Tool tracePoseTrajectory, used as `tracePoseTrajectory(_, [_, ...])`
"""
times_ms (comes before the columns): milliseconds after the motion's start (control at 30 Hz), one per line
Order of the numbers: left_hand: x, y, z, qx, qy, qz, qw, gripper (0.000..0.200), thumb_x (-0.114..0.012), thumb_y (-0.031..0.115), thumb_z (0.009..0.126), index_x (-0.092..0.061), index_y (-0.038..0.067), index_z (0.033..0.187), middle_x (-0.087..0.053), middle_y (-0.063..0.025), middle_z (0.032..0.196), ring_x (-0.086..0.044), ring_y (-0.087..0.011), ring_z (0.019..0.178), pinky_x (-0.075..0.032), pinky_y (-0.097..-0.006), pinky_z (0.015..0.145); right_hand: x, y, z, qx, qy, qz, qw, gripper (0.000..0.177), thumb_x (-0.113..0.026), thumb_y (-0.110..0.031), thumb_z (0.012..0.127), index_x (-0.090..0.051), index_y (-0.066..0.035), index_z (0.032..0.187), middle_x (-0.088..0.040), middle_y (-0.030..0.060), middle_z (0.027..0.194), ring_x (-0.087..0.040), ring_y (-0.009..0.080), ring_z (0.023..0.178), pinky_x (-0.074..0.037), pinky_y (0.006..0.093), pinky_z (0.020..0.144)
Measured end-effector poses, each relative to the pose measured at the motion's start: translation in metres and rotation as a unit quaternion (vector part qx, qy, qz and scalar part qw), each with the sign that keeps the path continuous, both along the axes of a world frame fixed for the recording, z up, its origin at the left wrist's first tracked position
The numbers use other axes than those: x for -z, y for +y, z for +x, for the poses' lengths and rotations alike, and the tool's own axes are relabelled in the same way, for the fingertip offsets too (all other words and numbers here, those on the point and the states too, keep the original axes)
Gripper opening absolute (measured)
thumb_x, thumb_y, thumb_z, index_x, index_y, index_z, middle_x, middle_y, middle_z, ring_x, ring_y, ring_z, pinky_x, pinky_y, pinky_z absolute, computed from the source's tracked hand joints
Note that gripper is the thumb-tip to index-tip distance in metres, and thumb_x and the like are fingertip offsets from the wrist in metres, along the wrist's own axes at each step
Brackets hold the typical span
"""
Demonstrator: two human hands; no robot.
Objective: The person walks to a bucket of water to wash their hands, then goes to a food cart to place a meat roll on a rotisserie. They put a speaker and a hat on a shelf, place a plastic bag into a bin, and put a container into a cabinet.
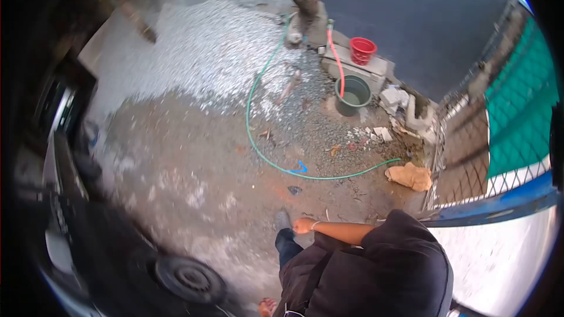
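Observation:
My right hand [304,225] hangs low in front of my dark shirt [376,270], a pale band around its wrist. Its fingers look curled closed; whatever they may hold is too small to make out. Just left of it, in the picture, is a grey shoe-like shape [283,220] at the end of a dark blue trouser leg [288,248]. A bare foot [267,306] shows at the bottom edge. My left hand is out of view. Ahead on the ground curves a green hose [249,114], a blue strip [299,168] beside it.
A dark green bucket [353,107] with a pink hose [335,53] in it stands by a ledge bearing a red pot [363,51]. Rubble [395,97] and a brown crumpled bag [409,176] lie right. Gravel [205,41] spreads ahead; a wheel [189,279] is lower left.

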State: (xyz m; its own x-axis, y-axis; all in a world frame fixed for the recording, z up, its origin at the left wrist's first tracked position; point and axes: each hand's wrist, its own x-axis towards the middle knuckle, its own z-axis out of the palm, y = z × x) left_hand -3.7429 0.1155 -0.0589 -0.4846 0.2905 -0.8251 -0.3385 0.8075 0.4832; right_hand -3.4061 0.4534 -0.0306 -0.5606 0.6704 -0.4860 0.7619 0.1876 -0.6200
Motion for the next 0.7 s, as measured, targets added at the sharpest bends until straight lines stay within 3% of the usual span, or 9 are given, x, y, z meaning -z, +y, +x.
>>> tracePoseTrajectory(133, [0.03,0.15,-0.061,0.323,-0.042,-0.069,0.943,0.029,-0.051,0.031,0.088,-0.058,0.003,0.09,-0.065,-0.0121,0.082,-0.063,-0.0226,0.07,-0.051,-0.0351,0.064,0.027,0.03,0.067,0.21,-0.066,-0.054,0.974,0.028,-0.056,-0.029,0.071,-0.069,-0.007,0.082,-0.065,0.0202,0.09,-0.063,0.036,0.083,-0.049,0.0441,0.075])
tracePoseTrajectory(267, [0.068,0.401,-0.099,0.63,0.107,-0.046,0.768,0.029,-0.053,0.031,0.089,-0.056,0.002,0.086,-0.064,-0.0123,0.079,-0.063,-0.0221,0.069,-0.052,-0.0339,0.059,0.037,0.012,0.141,0.468,-0.145,-0.038,0.871,0.03,-0.057,-0.029,0.072,-0.069,-0.004,0.084,-0.066,0.0201,0.087,-0.064,0.0354,0.081,-0.049,0.0431,0.077])
tracePoseTrajectory(300, [0.06,0.458,-0.094,0.462,0.051,0.086,0.881,0.028,-0.049,0.028,0.091,-0.054,0.001,0.086,-0.062,-0.0105,0.076,-0.061,-0.0199,0.067,-0.053,-0.0312,0.057,0.041,0.004,0.154,0.516,-0.11,-0.032,0.849,0.031,-0.057,-0.028,0.073,-0.068,-0.001,0.084,-0.067,0.0194,0.086,-0.064,0.0344,0.08,-0.05,0.0418,0.076])
tracePoseTrajectory(367, [0.041,0.577,-0.06,0.359,0.05,0.165,0.917,0.024,-0.046,0.021,0.09,-0.056,0.002,0.078,-0.058,-0.0071,0.069,-0.055,-0.0159,0.059,-0.05,-0.0304,0.055,0.026,-0.007,0.167,0.685,-0.082,-0.085,0.719,0.029,-0.057,-0.025,0.076,-0.067,0.001,0.086,-0.067,0.018,0.087,-0.066,0.0312,0.079,-0.051,0.0391,0.074])
tracePoseTrajectory(400, [0.039,0.635,-0.049,0.444,0.089,0.2,0.869,0.025,-0.048,0.022,0.091,-0.057,0.002,0.079,-0.059,-0.007,0.07,-0.055,-0.0159,0.059,-0.05,-0.0288,0.057,0.018,-0.011,0.161,0.695,-0.086,-0.098,0.707,0.029,-0.057,-0.025,0.076,-0.067,0.001,0.086,-0.067,0.018,0.087,-0.066,0.0312,0.079,-0.051,0.0391,0.074])
tracePoseTrajectory(433, [0.026,0.683,-0.023,0.415,0.087,0.201,0.883,0.026,-0.049,0.023,0.091,-0.058,0.001,0.08,-0.059,-0.0068,0.07,-0.057,-0.0163,0.062,-0.047,-0.03,0.057,0.014,-0.014,0.154,0.773,-0.078,-0.039,0.628,0.028,-0.058,-0.024,0.077,-0.066,0.001,0.087,-0.068,0.0178,0.086,-0.066,0.0297,0.079,-0.051,0.038,0.074])
tracePoseTrajectory(500, [0.003,0.772,0.027,0.575,0.169,0.205,0.774,0.024,-0.049,0.021,0.091,-0.059,-0.001,0.092,-0.063,-0.0095,0.079,-0.062,-0.0172,0.072,-0.05,-0.0296,0.062,-0.001,-0.008,0.134,0.862,-0.09,0.028,0.499,0.029,-0.059,-0.025,0.077,-0.065,0.001,0.089,-0.067,0.0197,0.084,-0.066,0.0287,0.081,-0.05,0.0375,0.074])
tracePoseTrajectory(600, [-0.021,0.866,0.131,0.602,0.11,0.242,0.753,0.025,-0.047,0.017,0.091,-0.059,-0.004,0.098,-0.063,-0.0096,0.079,-0.062,-0.0182,0.071,-0.05,-0.0309,0.063,-0.004,0.031,0.145,0.885,-0.111,0.007,0.452,0.03,-0.059,-0.026,0.077,-0.065,0.001,0.089,-0.067,0.0199,0.084,-0.066,0.0296,0.085,-0.05,0.0377,0.076])
tracePoseTrajectory(700, [-0.025,0.91,0.233,0.594,0.026,0.271,0.757,0.018,-0.051,0.013,0.089,-0.059,-0.002,0.096,-0.064,-0.0096,0.078,-0.062,-0.0173,0.071,-0.05,-0.0303,0.064,-0.005,0.096,0.188,0.846,-0.093,-0.041,0.523,0.031,-0.056,-0.028,0.078,-0.065,0.0,0.088,-0.067,0.0191,0.085,-0.064,0.0329,0.087,-0.049,0.0407,0.078])
